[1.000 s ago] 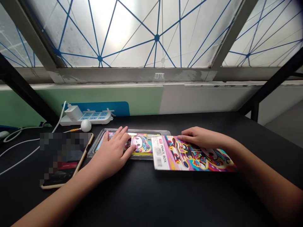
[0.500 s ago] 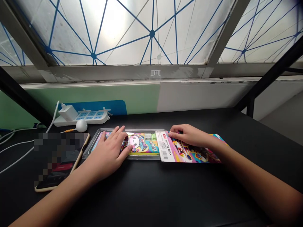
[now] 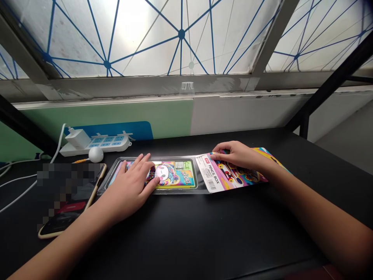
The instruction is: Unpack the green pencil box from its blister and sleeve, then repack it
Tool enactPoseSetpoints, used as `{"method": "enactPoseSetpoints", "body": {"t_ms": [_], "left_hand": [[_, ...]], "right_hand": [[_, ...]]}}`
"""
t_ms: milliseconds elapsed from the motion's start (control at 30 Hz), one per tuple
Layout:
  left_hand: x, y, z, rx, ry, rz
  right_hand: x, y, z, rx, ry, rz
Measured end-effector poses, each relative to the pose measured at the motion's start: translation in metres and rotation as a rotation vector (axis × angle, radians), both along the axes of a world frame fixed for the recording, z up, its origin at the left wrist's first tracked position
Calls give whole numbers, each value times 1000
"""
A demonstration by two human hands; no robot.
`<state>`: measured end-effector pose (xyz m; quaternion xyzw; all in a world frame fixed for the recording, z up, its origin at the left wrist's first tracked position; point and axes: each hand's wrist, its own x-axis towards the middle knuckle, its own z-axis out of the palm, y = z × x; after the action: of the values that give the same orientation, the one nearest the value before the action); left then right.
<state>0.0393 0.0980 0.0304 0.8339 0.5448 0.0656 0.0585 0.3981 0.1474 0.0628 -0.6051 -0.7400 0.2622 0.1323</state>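
A colourful pencil box (image 3: 175, 174) with a cartoon face lies in a clear plastic blister tray (image 3: 200, 187) on the black desk. My left hand (image 3: 135, 179) rests on the left part of the box, fingers stretched and spread; it hides that part. My right hand (image 3: 233, 153) pinches the top edge of a printed cardboard backing card (image 3: 225, 175) marked "PENCIL BOX", thumb on its face. The card sits tilted over the right end of the tray, partly covered by my right hand and forearm.
Left of the tray lies a phone (image 3: 72, 206) with a light-coloured case edge. Behind it are a white round-headed device (image 3: 96, 154) and a power strip (image 3: 116, 143) with a plugged-in charger (image 3: 78, 138). White cables (image 3: 21, 179) run off left. A wall and window close the back.
My right hand has drawn the card to the right and turned it, baring the right end of the pencil box and tray. My left hand stays on the box. The view has shifted slightly.
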Motion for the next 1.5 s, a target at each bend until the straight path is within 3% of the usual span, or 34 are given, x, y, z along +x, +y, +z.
{"method": "enactPoseSetpoints", "body": {"t_ms": [300, 633, 700, 800, 933, 1067, 1200, 1433, 1500], "left_hand": [[5, -3, 2, 2, -73, -5], [24, -34, 18, -214, -714, -23], [24, -33, 21, -221, -896, 23], [20, -27, 22, -91, -1060, 104], [15, -17, 10, 81, -1051, 123], [17, -17, -3, -5, -1098, 114], [19, -17, -10, -12, -1138, 84], [17, -11, -13, -43, -1266, 109], [17, -9, -10, -46, -1335, 122]], "right_hand": [[-22, -6, -16, 93, -3, 21], [-44, -18, -24, 86, 5, 43], [-39, -16, -23, 75, -10, 55], [-22, -8, -16, -2, -37, 79], [8, 2, -7, -208, -22, 158], [16, 4, -4, -235, -22, 172], [-17, 3, -2, -98, -111, 202], [-148, 3, 11, 59, -278, 447], [-171, 3, 11, 141, -293, 512]]}}
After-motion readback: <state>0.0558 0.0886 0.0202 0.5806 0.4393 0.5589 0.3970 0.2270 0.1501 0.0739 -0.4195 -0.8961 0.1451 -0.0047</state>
